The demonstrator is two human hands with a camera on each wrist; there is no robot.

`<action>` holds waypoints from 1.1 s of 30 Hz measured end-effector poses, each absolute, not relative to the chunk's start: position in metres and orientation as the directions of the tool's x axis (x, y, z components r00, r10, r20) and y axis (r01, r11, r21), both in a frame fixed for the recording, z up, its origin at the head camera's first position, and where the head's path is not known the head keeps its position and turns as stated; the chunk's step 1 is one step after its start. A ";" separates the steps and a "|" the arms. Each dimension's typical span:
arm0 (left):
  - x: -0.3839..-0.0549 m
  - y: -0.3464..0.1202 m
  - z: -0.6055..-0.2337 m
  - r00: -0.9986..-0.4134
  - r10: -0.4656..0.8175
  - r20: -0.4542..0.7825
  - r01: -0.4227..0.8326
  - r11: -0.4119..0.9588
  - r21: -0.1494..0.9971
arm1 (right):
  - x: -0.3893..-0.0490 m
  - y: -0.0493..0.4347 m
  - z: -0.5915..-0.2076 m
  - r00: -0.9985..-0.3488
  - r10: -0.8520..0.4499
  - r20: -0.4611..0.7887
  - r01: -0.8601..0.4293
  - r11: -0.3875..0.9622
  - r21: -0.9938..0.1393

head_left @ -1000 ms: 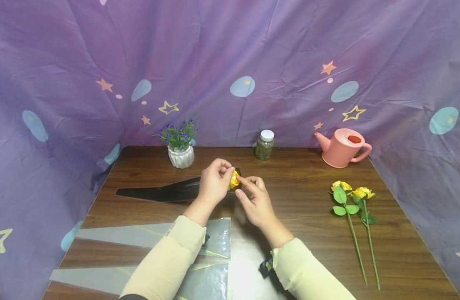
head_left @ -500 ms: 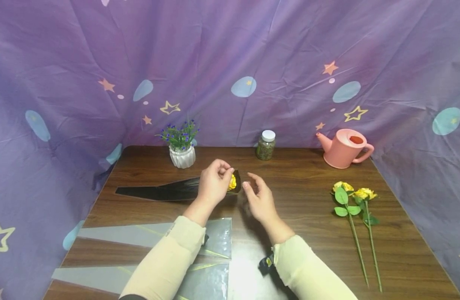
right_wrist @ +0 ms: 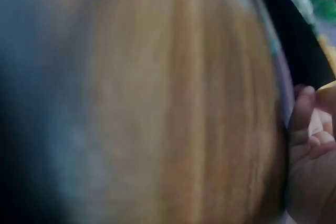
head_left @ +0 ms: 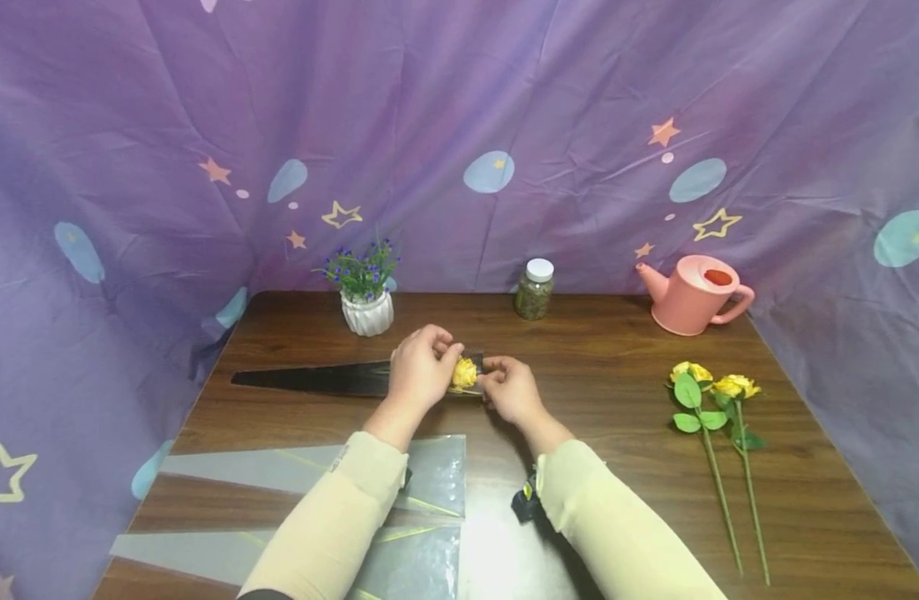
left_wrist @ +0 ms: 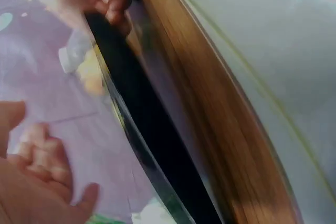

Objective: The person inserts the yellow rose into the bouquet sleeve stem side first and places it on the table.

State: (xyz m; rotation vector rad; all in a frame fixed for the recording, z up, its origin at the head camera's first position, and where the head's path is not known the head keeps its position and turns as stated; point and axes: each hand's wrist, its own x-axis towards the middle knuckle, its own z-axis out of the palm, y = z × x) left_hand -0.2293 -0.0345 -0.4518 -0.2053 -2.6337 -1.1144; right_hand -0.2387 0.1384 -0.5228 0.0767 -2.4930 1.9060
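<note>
A yellow rose (head_left: 465,372) shows at the wide right end of a long tapered black flower sleeve (head_left: 317,379) in the head view; its stem is hidden. My left hand (head_left: 420,371) hovers by the bloom. In the left wrist view, that left hand (left_wrist: 44,182) has loosely bent fingers apart from the sleeve. My right hand (head_left: 513,390) pinches the sleeve's wide end, thumb and fingertips at its edge. The right wrist view catches the right hand (right_wrist: 312,166) against the black sleeve (right_wrist: 299,35).
Two clear tapered sleeves (head_left: 437,475) lie near the front left. Two yellow roses (head_left: 717,467) with green stems lie at right. Along the back stand a white flowerpot (head_left: 367,314), a lidded jar (head_left: 534,296) and a pink watering can (head_left: 691,300). Purple cloth (head_left: 429,100) borders the table.
My right hand left the rose, drew back, then came in to pinch the sleeve's wide end. My left hand has moved slightly left and down, and the sleeve looks straighter and narrower.
</note>
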 end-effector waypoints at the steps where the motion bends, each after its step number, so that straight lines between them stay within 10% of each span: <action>1: -0.230 -0.037 -0.452 -0.964 0.023 0.264 0.199 0.722 0.663 | -0.241 0.139 -0.525 -0.999 -0.036 0.024 -0.033 0.280 -0.960; 10: -0.234 -0.058 -0.462 -0.992 0.040 -0.120 -0.033 0.833 0.553 | -0.244 0.141 -0.528 -0.997 -0.074 -0.023 0.001 0.291 -0.957; 19: -0.240 -0.071 -0.471 -0.986 0.102 -0.132 0.016 0.847 0.531 | -0.233 0.139 -0.529 -0.981 -0.149 0.123 -0.175 0.422 -0.889; 33: -0.231 -0.083 -0.466 -0.985 0.107 -0.132 0.027 0.864 0.503 | -0.215 0.156 -0.535 -0.986 -0.140 0.095 -0.127 0.237 -0.963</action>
